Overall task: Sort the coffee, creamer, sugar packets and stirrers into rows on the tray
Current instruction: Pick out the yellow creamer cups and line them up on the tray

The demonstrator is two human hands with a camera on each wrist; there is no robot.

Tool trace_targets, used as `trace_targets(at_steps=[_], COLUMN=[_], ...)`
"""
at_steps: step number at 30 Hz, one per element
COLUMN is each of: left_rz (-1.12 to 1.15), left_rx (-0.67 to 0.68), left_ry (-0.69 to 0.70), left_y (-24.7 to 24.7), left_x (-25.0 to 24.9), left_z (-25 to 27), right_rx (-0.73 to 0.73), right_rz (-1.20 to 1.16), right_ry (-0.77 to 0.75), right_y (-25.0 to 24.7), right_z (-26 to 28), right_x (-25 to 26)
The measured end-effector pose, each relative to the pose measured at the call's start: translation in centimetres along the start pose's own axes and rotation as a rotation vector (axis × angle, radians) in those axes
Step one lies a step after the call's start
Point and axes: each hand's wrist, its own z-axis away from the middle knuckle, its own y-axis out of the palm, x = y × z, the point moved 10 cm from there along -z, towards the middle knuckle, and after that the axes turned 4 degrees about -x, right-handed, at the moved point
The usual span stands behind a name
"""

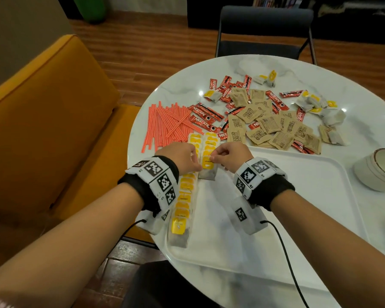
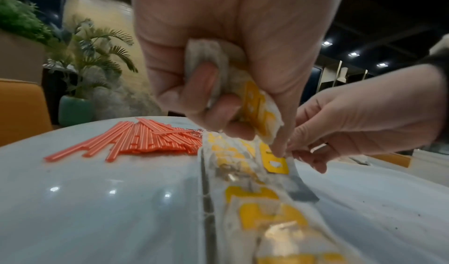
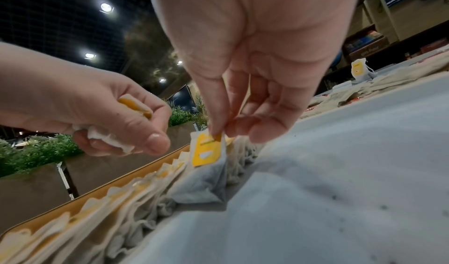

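We note a round marble table [image 1: 182, 76] bearing a white tray [image 1: 298, 196], with orange stirrers [image 1: 165, 121] and mixed packets [image 1: 265, 121] lying beyond its far edge. Our left hand [image 1: 182, 158] clutches spare yellow-tagged sachets [image 2: 257, 110]; our right hand [image 1: 231, 157] pinches one sachet [image 3: 206, 152] at the tray's second row.

Your left hand [image 1: 182, 157] hides part of the yellow-tagged packet row [image 1: 183, 203] left of centre in the head view. At the right edge, the bowl [image 1: 375, 168] is cut off. Brown packets' [image 1: 269, 125] print is unreadable.
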Motion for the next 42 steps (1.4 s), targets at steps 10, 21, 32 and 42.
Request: trace_targets(at_steps=[10,21,32,42], left_rz=[-0.478,-0.532,0.549,1.093], left_rx=[0.045,0.02,0.179,0.276], left_ry=[0.118,0.126,-0.002,-0.077], left_y=[1.4,1.6,0.7,1.6], left_x=[-3.3,-3.5,-1.6,-2.6], left_z=[-1.0,-1.2,1.5,5.3], right_rx=[0.0,-0.048,0.267,0.331], right_rz=[0.031,-0.131,-0.492,-0.646], right_ry=[0.043,0.12,0.174,0.304], right_y=[0.2,-0.5,0.5,1.7], right_z=[-1.0,-0.6,4.6,8.6], right_x=[-0.9,-1.9,1.0,1.8])
